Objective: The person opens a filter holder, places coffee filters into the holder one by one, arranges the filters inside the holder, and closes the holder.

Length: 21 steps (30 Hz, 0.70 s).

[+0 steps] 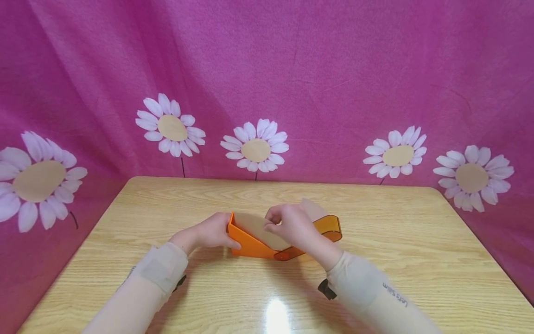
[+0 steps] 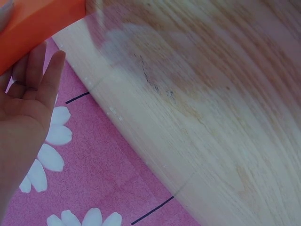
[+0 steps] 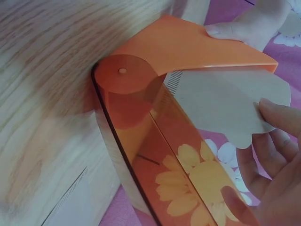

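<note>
In the head view, an orange case (image 1: 252, 243) with a see-through amber lid (image 1: 328, 227) swung open rests on the table. A tan paper coffee filter (image 1: 254, 227) with a wavy top edge sits partly in the case. My left hand (image 1: 212, 230) holds the case's left end, the thumb on its near side. Over the filter, my right hand (image 1: 294, 225) pinches its edge; in the right wrist view the thumb lies on one face of the paper filter (image 3: 225, 101) and fingers behind it. The left wrist view catches only a corner of the orange case (image 2: 42, 28).
Another tan filter (image 1: 314, 209) lies behind the lid, partly hidden by my right hand. A filter with a crimped edge (image 3: 70, 202) shows at the lower left of the right wrist view. Beyond the wooden table (image 1: 400, 241) hangs a pink curtain (image 1: 317, 83) with daisies.
</note>
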Tool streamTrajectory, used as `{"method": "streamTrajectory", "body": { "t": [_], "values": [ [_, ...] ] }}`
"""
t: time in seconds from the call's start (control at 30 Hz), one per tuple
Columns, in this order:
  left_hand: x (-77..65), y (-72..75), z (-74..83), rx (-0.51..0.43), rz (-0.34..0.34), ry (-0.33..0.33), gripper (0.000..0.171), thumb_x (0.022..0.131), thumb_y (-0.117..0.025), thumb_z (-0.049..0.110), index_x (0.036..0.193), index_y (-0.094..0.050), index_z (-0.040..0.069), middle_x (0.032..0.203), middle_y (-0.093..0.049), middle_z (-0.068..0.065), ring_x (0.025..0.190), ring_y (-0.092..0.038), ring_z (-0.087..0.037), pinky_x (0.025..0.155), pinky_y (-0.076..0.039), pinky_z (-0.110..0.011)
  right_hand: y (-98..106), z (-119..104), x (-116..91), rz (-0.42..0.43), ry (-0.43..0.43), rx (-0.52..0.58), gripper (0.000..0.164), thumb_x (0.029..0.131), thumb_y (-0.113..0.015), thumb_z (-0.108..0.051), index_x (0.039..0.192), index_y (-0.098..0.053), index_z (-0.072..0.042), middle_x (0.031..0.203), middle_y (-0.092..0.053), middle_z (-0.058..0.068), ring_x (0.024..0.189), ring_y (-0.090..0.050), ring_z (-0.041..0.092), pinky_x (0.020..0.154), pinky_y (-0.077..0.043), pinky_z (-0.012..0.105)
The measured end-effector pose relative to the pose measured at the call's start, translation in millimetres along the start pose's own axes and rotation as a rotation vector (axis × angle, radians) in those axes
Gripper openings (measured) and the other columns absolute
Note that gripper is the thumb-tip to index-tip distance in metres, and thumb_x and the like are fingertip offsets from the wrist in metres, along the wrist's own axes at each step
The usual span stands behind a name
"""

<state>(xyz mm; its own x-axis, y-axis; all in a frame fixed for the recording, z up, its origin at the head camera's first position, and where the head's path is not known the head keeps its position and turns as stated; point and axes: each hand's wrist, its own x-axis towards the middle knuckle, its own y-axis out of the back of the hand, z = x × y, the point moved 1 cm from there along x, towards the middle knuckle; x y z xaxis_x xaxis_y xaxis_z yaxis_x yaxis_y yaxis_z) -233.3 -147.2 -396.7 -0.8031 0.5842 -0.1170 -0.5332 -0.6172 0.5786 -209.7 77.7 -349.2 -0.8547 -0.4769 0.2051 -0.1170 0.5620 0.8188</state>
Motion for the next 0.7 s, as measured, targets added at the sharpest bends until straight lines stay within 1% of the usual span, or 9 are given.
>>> {"method": "streamTrajectory", "body": {
  "t": [0.13, 0.23, 0.4, 0.57, 0.7],
  "values": [
    [0.1, 0.3, -0.1, -0.010, 0.001, 0.016, 0.041, 0.079, -0.081, 0.001, 0.115, -0.062, 0.002, 0.100, -0.067, -0.001, 0.089, -0.060, -0.017, 0.090, -0.048, -0.036, -3.3, -0.1, -0.4, -0.010, 0.000, 0.007, 0.010, 0.085, -0.078, -0.006, 0.078, -0.072, -0.011, 0.072, -0.068, -0.007, 0.068, -0.057, 0.006, 0.069, -0.047, 0.028],
    [0.7, 0.2, -1.3, -0.012, -0.001, 0.014, 0.040, 0.079, -0.081, 0.001, 0.114, -0.062, 0.002, 0.100, -0.067, -0.001, 0.089, -0.060, -0.017, 0.090, -0.049, -0.036, -5.3, -0.6, -1.0, -0.017, -0.002, 0.008, 0.009, 0.085, -0.077, -0.005, 0.079, -0.072, -0.010, 0.072, -0.068, -0.006, 0.067, -0.057, 0.006, 0.068, -0.047, 0.027],
    [1.7, 0.3, -3.3, -0.014, -0.001, 0.017, 0.042, 0.080, -0.081, 0.002, 0.116, -0.062, 0.001, 0.100, -0.067, -0.001, 0.089, -0.060, -0.017, 0.089, -0.049, -0.036, -9.0, -1.5, -1.2, -0.036, -0.026, -0.005, 0.008, 0.085, -0.078, -0.006, 0.080, -0.073, -0.010, 0.071, -0.068, -0.007, 0.067, -0.056, 0.006, 0.070, -0.047, 0.029],
    [1.4, 0.4, -3.5, -0.019, 0.004, 0.019, 0.043, 0.079, -0.081, 0.001, 0.118, -0.062, 0.000, 0.101, -0.067, -0.001, 0.089, -0.061, -0.017, 0.089, -0.050, -0.035, -12.7, -1.2, -0.7, -0.050, -0.046, -0.012, 0.005, 0.085, -0.078, -0.007, 0.082, -0.074, -0.009, 0.074, -0.070, -0.004, 0.070, -0.061, 0.009, 0.073, -0.049, 0.031],
    [1.2, 0.0, -2.7, -0.026, 0.003, 0.026, 0.043, 0.080, -0.081, 0.001, 0.118, -0.061, -0.001, 0.101, -0.067, -0.002, 0.089, -0.061, -0.017, 0.088, -0.050, -0.035, -14.8, -1.2, -0.4, -0.047, -0.056, -0.019, 0.004, 0.086, -0.078, -0.008, 0.084, -0.074, -0.007, 0.077, -0.072, -0.001, 0.074, -0.065, 0.014, 0.074, -0.051, 0.033]
  ]
}}
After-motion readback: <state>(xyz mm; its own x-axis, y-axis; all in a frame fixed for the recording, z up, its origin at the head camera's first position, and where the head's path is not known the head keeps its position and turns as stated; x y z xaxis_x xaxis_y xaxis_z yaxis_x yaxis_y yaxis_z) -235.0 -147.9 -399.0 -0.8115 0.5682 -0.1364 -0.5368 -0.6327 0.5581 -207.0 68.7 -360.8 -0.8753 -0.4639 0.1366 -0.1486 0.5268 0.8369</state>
